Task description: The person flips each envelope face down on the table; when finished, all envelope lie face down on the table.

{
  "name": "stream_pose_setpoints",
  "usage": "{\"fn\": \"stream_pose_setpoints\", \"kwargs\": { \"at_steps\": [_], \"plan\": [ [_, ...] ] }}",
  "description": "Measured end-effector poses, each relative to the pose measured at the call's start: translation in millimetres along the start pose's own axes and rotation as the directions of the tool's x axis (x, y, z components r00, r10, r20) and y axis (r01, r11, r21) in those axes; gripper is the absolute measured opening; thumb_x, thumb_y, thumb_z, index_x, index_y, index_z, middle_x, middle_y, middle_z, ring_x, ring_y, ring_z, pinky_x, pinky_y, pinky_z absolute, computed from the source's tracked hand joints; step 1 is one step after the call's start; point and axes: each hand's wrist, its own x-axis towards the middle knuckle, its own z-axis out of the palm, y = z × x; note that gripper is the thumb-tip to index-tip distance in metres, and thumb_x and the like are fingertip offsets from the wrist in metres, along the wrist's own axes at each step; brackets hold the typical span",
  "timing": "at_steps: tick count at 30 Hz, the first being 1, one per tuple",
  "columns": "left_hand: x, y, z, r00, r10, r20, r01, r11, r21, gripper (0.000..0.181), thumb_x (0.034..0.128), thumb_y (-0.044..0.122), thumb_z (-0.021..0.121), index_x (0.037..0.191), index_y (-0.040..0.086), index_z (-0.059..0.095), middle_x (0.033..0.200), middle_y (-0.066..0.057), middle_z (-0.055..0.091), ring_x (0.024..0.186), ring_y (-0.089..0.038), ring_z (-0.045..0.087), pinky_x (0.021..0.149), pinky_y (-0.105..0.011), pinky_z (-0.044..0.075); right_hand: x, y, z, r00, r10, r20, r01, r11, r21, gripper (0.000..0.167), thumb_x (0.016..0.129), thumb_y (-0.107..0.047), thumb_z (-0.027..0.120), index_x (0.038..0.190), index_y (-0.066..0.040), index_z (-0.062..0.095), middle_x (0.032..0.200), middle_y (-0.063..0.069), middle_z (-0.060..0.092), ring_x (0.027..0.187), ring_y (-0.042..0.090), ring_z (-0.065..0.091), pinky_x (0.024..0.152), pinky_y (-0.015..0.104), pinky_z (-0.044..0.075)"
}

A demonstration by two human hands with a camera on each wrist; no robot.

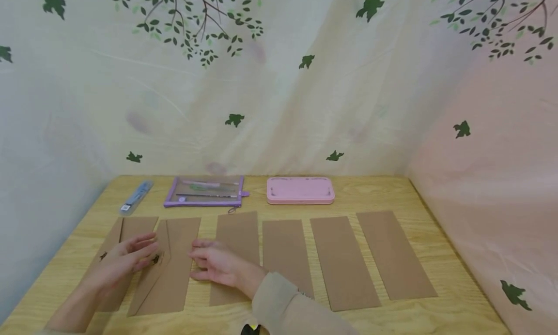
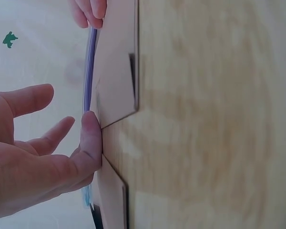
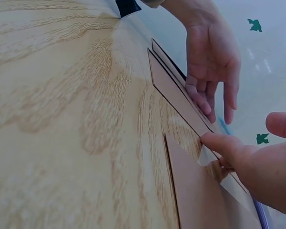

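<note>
Brown paper pieces that look like envelopes lie in a row on the table. The second from the left (image 1: 176,267) shows creased flap lines and a dark mark. At its left edge is my left hand (image 1: 117,265), fingers extended and apart, holding nothing. The leftmost envelope (image 1: 114,289), with a similar dark mark, lies partly beneath that hand. My right hand (image 1: 220,265) is at the second envelope's right edge, above the third envelope (image 1: 237,228). In the right wrist view, the right thumb (image 3: 217,142) appears to touch a paper edge; no grip shows.
Farther right lie more brown pieces (image 1: 344,262). Along the back are a slim blue packet (image 1: 136,197), a purple-edged mesh pouch (image 1: 167,194) with pens inside, and a pink case (image 1: 301,190). A black-and-yellow object (image 1: 250,329) shows at the front edge. Leaf-patterned cloth surrounds the table.
</note>
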Motion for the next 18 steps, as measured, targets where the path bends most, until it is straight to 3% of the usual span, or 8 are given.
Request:
{"fn": "stream_pose_setpoints", "kwargs": {
  "at_steps": [8,18],
  "plan": [
    [0.4,-1.3,0.2,1.000,0.018,-0.005,-0.018,1.000,-0.019,0.071,0.1066,0.032,0.055,0.152,-0.013,0.024,0.154,-0.038,0.027,0.108,0.008,0.053,0.091,-0.019,0.051,-1.2,-1.0,-0.2,1.000,0.000,0.012,0.000,1.000,-0.007,0.060,0.100,-0.001,0.054,0.154,0.008,0.029,0.163,0.028,0.018,0.150,0.047,0.010,0.113,0.067,0.026],
    [3.9,2.8,-6.0,1.000,-0.011,0.020,0.011,1.000,-0.022,0.070,0.1073,0.031,0.052,0.152,-0.014,0.024,0.154,-0.037,0.026,0.113,0.000,0.053,0.091,-0.024,0.053,-2.7,-5.1,1.5,1.000,0.010,0.018,-0.010,0.999,-0.040,0.062,0.099,-0.002,0.055,0.155,0.007,0.029,0.163,0.027,0.020,0.150,0.046,0.013,0.112,0.067,0.027]
  ]
}}
